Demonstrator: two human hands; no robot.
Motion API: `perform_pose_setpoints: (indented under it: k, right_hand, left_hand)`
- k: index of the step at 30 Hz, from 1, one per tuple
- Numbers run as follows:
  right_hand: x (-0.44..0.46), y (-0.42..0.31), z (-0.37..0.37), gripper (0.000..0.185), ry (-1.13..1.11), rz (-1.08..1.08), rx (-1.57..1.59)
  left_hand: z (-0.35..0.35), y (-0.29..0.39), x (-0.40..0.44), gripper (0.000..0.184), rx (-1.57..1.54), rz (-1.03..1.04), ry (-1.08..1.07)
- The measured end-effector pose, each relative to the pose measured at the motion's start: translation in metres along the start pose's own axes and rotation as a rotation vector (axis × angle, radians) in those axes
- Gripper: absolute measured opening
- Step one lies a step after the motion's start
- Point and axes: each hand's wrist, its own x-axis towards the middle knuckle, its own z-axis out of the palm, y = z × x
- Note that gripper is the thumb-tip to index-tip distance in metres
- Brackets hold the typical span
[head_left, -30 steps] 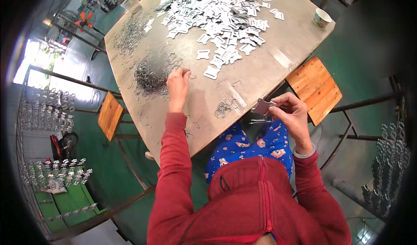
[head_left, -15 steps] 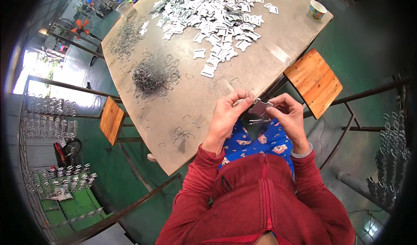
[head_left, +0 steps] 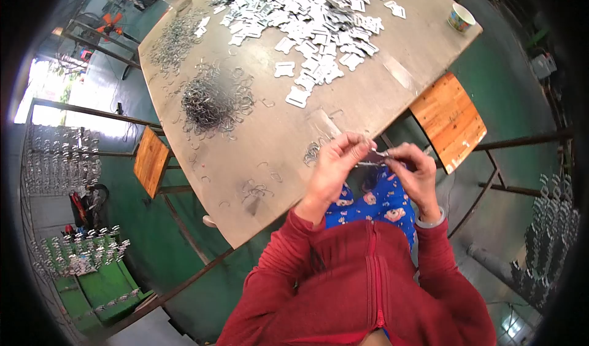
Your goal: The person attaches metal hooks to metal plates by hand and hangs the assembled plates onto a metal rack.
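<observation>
**At the near edge of the table: two hands meet at one metal plate**

Far left, metal parts (head_left: pixel 61 162) hang in rows on a rack. Just right of them, a wooden stool (head_left: pixel 151 162) stands beside the table (head_left: pixel 285 125). On the table's left side, loose wire pieces (head_left: pixel 175 45) are spread toward the far edge; nearer the hands, a dense heap of wire hooks (head_left: pixel 205 103) has strays around its margin. Right of these, a broad pile of pale flat plates (head_left: pixel 307 23) covers the far middle, a few lying apart at its near end. A small cluster of hooks (head_left: pixel 311 154) lies just beside the left hand.

Left hand (head_left: pixel 334 168): thumb and forefinger brought together, tips at the left end of the metal plate (head_left: pixel 375 157). What lies between those tips is hidden; cannot tell.

Plate: dark-looking, held just off the table edge, above the blue patterned trousers (head_left: pixel 368 205).

Right hand (head_left: pixel 415 171): thumb and fingers closed on the plate's right end, no gap seen; a bangle (head_left: pixel 432 218) at the wrist.

Farther right, a second wooden stool (head_left: pixel 451 122) stands by the table; a paper cup (head_left: pixel 461 18) sits upright near the far right corner. Far right, more hanging parts (head_left: pixel 546 235).
</observation>
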Motion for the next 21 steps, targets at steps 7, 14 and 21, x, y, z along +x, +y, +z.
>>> perform_pose_setpoints:
  k: [7,14,21]
  right_hand:
    - [0.035,0.016,-0.019,0.020,-0.152,0.105,0.297]
    - [0.190,0.090,0.060,0.036,-0.172,-0.214,-0.515]
    - [0.211,0.105,0.080,0.038,-0.324,-0.292,-0.820]
  left_hand:
    - [0.022,0.007,-0.020,0.008,0.422,0.308,0.068]
    - [0.023,0.004,-0.018,0.012,0.611,0.604,0.057]
    - [0.017,0.004,-0.026,0.013,0.586,0.592,0.101]
